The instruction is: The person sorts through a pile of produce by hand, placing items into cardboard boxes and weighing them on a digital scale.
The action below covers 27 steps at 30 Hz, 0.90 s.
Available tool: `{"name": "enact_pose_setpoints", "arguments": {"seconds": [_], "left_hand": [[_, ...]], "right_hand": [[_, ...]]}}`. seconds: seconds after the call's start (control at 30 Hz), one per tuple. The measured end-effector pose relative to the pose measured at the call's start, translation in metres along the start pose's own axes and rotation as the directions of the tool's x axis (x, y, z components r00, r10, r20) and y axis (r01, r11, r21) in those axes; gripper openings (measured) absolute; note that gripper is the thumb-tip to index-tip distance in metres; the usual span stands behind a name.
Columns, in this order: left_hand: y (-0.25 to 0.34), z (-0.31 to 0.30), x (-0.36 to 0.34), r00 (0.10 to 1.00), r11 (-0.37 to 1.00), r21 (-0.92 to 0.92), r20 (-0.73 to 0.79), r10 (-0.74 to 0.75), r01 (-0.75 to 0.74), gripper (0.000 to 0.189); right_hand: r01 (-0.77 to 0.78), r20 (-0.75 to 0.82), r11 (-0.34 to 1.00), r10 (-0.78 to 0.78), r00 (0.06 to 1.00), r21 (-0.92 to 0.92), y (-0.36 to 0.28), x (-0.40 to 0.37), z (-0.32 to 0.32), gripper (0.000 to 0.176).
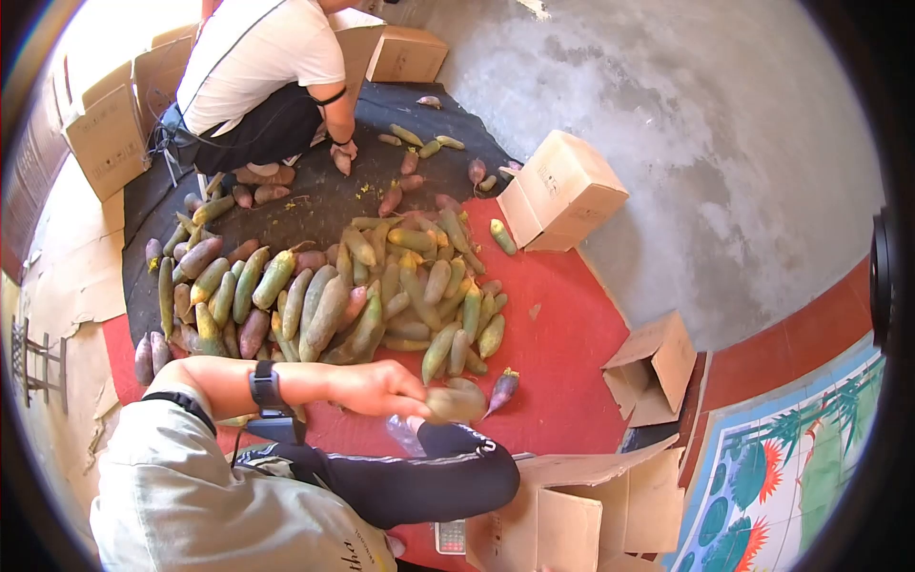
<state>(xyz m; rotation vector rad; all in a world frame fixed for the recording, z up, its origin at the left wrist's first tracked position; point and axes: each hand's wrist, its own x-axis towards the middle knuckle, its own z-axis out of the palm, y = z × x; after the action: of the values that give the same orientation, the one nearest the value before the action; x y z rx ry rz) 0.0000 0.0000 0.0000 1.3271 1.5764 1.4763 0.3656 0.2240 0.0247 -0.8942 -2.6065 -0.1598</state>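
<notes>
My left hand (376, 389), with a watch on the wrist, reaches across above my bent knee. Its fingers close on one end of a brownish-green radish (456, 401), which is blurred. A purple radish (502, 391) with a cut top lies on the red mat just beyond the held one. Past my forearm spreads a large heap of green and purple radishes (329, 305). My right hand cannot be made out in this view. Below my knee stands an open cardboard box (570, 520).
A co-worker in a white top (267, 67) crouches at the far side, one hand (344, 150) on a radish. Cardboard boxes stand at the right (562, 191), by the tiled edge (652, 367) and behind the co-worker. Black cloth (143, 210) and red mat (562, 324) cover the floor.
</notes>
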Motion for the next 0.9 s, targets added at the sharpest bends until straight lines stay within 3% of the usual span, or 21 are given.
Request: {"name": "enact_pose_setpoints", "arguments": {"seconds": [0.03, 0.07, 0.1, 0.13, 0.23, 0.27, 0.3, 0.37, 0.43, 0.5, 0.57, 0.6, 0.63, 0.67, 0.7, 0.73, 0.8, 0.83, 0.87, 0.9], "left_hand": [[0.008, 0.009, 0.008, 0.995, 0.997, -0.03, 0.062, 0.075, -0.073, 0.034], [0.02, 0.022, 0.015, 0.987, 0.98, -0.18, 0.116, 0.11, -0.088, 0.035], [0.032, 0.037, 0.02, 0.975, 0.94, -0.329, 0.162, 0.152, -0.092, 0.036], [0.039, 0.05, 0.023, 0.959, 0.914, -0.403, 0.238, 0.157, -0.049, 0.037], [0.038, 0.092, 0.027, 0.893, 0.787, -0.611, 0.398, 0.211, 0.086, 0.038], [0.043, 0.098, 0.027, 0.88, 0.796, -0.601, 0.415, 0.233, 0.073, 0.039], [0.042, 0.099, 0.026, 0.881, 0.793, -0.606, 0.41, 0.235, 0.07, 0.039], [0.038, 0.099, 0.025, 0.86, 0.803, -0.575, 0.48, 0.174, 0.159, 0.039], [0.021, 0.094, 0.021, 0.846, 0.826, -0.54, 0.506, 0.167, 0.16, 0.037], [0.004, 0.081, 0.01, 0.946, 0.808, -0.572, 0.318, 0.059, 0.142, 0.034], [-0.024, 0.052, -0.006, 0.957, 0.842, -0.455, 0.147, -0.249, 0.289, 0.032], [-0.044, 0.039, -0.018, 0.945, 0.909, -0.305, -0.068, -0.319, 0.285, 0.031], [-0.061, 0.023, -0.03, 0.888, 0.916, -0.1, -0.226, -0.4, 0.387, 0.029], [-0.086, 0.01, -0.048, 0.784, 0.847, -0.152, -0.324, -0.53, 0.51, 0.027], [-0.105, -0.004, -0.069, 0.762, 0.779, 0.214, -0.469, -0.447, 0.589, 0.024], [-0.132, -0.013, -0.093, 0.683, 0.769, 0.084, -0.526, -0.506, 0.634, 0.022], [-0.183, -0.027, -0.143, 0.531, 0.606, 0.091, -0.597, -0.601, 0.79, 0.022], [-0.237, -0.033, -0.183, 0.716, 0.411, 0.609, -0.421, -0.557, 0.678, 0.017], [-0.289, -0.039, -0.222, 0.853, 0.136, 0.94, -0.216, -0.476, 0.314, 0.013], [-0.297, -0.034, -0.243, 0.82, -0.057, 0.996, -0.086, -0.566, 0.065, 0.015]], "right_hand": [[0.033, -0.053, 0.998, -0.03, 0.998, 0.044, -0.017, 0.011, -0.012, 0.025], [0.082, -0.117, 0.993, -0.072, 0.991, 0.081, -0.027, 0.017, -0.017, 0.031], [0.19, -0.2, 0.973, -0.162, 0.966, 0.132, -0.036, 0.025, -0.02, 0.038], [0.189, -0.187, 0.974, -0.164, 0.968, 0.125, -0.04, 0.029, -0.011, 0.038], [0.545, -0.584, 0.811, -0.342, 0.737, 0.213, -0.053, 0.045, 0.031, 0.066], [0.438, -0.279, 0.776, -0.342, 0.897, 0.454, -0.084, 0.049, -0.024, 0.045], [0.44, -0.275, 0.776, -0.348, 0.896, 0.452, -0.079, 0.041, -0.018, 0.045], [0.291, -0.119, 0.85, -0.265, 0.957, 0.439, -0.067, 0.026, -0.004, 0.052], [0.358, -0.149, 0.864, -0.326, 0.934, 0.354, -0.056, 0.025, -0.011, 0.051], [0.196, -0.151, 0.96, -0.167, 0.974, 0.201, -0.047, 0.029, -0.026, 0.052], [-0.103, -0.237, 0.99, 0.124, 0.964, 0.097, -0.041, 0.034, -0.051, 0.051], [-0.093, -0.383, 0.988, 0.133, 0.914, 0.121, -0.029, 0.04, -0.053, 0.052], [-0.078, -0.521, 0.987, 0.141, 0.842, 0.142, -0.014, 0.045, -0.054, 0.052], [-0.082, -0.51, 0.987, 0.141, 0.848, 0.136, 0.0, 0.047, -0.057, 0.052], [-0.145, -0.521, 0.987, 0.162, 0.838, 0.074, 0.013, 0.049, -0.06, 0.05], [-0.206, -0.534, 0.979, 0.18, 0.826, 0.013, 0.02, 0.051, -0.062, 0.048], [-0.226, -0.487, 0.974, 0.197, 0.851, -0.001, 0.024, 0.053, -0.059, 0.043], [-0.246, -0.448, 0.969, 0.216, 0.867, -0.01, 0.025, 0.055, -0.056, 0.039], [-0.242, -0.44, 0.97, 0.212, 0.872, -0.011, 0.028, 0.055, -0.052, 0.039], [-0.249, -0.397, 0.968, 0.242, 0.886, 0.034, 0.034, 0.054, -0.046, 0.035]]}}
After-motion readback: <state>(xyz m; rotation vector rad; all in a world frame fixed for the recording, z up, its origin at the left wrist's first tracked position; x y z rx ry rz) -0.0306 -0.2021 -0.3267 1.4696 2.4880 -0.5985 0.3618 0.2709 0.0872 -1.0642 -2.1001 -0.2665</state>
